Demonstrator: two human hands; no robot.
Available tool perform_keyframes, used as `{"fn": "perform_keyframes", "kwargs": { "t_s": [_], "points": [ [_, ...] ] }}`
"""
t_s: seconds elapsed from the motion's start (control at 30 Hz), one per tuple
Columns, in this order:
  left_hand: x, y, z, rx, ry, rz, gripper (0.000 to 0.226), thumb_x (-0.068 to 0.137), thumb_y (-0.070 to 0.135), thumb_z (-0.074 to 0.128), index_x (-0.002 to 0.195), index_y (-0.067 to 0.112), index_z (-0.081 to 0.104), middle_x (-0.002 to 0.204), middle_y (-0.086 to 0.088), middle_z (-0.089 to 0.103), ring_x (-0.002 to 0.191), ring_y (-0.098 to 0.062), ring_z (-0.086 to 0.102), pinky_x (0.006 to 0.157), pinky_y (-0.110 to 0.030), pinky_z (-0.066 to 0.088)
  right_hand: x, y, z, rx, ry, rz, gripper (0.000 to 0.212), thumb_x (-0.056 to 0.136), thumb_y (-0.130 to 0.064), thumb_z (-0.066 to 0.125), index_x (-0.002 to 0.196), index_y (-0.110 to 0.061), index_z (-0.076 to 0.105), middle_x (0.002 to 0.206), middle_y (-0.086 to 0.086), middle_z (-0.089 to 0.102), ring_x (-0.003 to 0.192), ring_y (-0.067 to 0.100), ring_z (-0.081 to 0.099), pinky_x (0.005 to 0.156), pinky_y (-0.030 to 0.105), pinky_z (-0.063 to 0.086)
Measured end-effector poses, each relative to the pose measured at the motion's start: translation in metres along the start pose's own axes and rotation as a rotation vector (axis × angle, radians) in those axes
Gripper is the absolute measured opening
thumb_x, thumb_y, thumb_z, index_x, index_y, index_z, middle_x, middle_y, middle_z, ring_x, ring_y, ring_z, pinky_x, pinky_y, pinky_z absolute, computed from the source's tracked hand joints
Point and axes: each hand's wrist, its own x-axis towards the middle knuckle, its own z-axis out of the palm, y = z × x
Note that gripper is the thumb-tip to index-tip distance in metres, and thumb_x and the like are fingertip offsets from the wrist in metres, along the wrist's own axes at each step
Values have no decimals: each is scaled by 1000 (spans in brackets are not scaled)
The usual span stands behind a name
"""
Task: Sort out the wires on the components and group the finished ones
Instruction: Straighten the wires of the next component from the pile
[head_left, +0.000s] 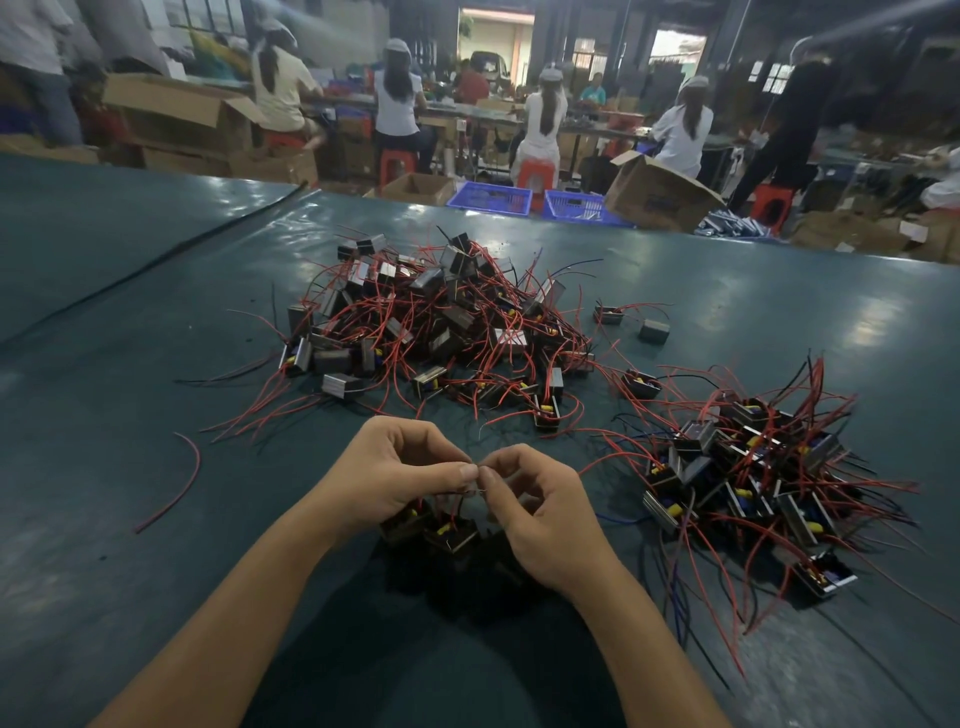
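Head view: left hand (400, 467) and right hand (540, 509) meet fingertip to fingertip near the worktop's (156, 312) near edge. Each pinches a thin wire lead (477, 482) rising from the component (451, 535) resting just beneath them. I judge it is kept low and close so the leads can be straightened. The tangled pile (441, 322) sits mid-worktop. A second group (743, 478) lies toward the right edge, probably the finished ones, kept apart.

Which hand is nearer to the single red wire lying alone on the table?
Left. The left hand is right of the red wire; the right hand lies farther right, beyond it.
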Motion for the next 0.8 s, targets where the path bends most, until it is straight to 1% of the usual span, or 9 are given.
{"fn": "perform_keyframes", "kwargs": {
  "t_s": [0.1, 0.17, 0.27, 0.33, 0.4, 0.43, 0.5, 0.63, 0.8],
  "points": [
    [-1, 1, 2, -8, -16, 10, 4, 68, 17, 79, 71, 15, 77, 72, -11, 74, 65, -15, 70, 61, -20, 54, 0, -2, -1, 55, -21, 48, 12, 95, -11, 61, 84, -9, 66, 68, -5, 58, 62, 8, 51, 57, 25, 43],
    [-1, 1, 4, 7, -19, 24, 2, 68, 16, 79, 68, 16, 76, 69, -9, 73, 62, -13, 70, 59, -19, 53, 0, -3, -2, 83, -31, 79, 15, 95, -9, 60, 82, -4, 66, 65, -5, 56, 60, 6, 49, 56, 22, 40],
    [0, -1, 4, 50, -23, 41, 5, 70, 14, 79, 69, 18, 76, 70, -8, 74, 65, -14, 71, 61, -20, 54, 2, -3, -3, 100, -47, 118, 17, 95, -8, 59, 81, -1, 66, 59, -10, 53, 54, 1, 46, 54, 16, 37],
    [1, -3, 3, 73, -11, 51, 11, 74, 9, 79, 69, 19, 77, 71, -7, 74, 66, -14, 72, 62, -20, 55, 2, -3, -2, 108, -26, 125, 17, 94, -8, 60, 79, -4, 66, 57, -11, 54, 53, 0, 46, 53, 16, 37],
    [2, -4, 3, 86, 12, 59, 8, 74, 13, 79, 71, 20, 77, 70, -5, 74, 66, -14, 71, 62, -21, 55, 2, -3, -1, 94, 28, 106, 16, 93, -8, 63, 78, -10, 68, 59, -11, 57, 55, 3, 48, 54, 18, 39],
    [2, -4, 3, 91, 19, 63, 5, 73, 17, 80, 72, 21, 77, 71, -5, 74, 67, -15, 71, 63, -21, 55, 3, -3, 0, 83, 52, 99, 15, 92, -9, 64, 78, -10, 69, 62, -8, 59, 57, 6, 50, 55, 20, 40],
    [3, -6, 2, 118, 25, 73, 5, 75, 15, 80, 74, 18, 77, 72, -6, 74, 69, -16, 72, 64, -22, 55, 3, -2, 1, 89, 74, 121, 14, 91, -12, 66, 79, -10, 71, 63, -2, 61, 57, 9, 50, 54, 22, 41],
    [3, -8, 4, 198, 32, 93, 7, 79, 7, 79, 75, 12, 75, 70, -3, 73, 67, -15, 71, 62, -21, 54, 4, -1, -1, 100, 60, 213, 15, 90, -18, 68, 77, -13, 72, 60, -6, 61, 54, 6, 50, 52, 20, 41],
    [3, -8, 6, 213, 43, 99, 10, 79, 5, 78, 74, 13, 75, 69, -3, 73, 65, -14, 70, 61, -21, 53, 6, 0, -3, 202, 36, 295, 16, 91, -15, 67, 76, -15, 69, 47, -10, 56, 43, 1, 47, 43, 14, 38]
  ]
}}
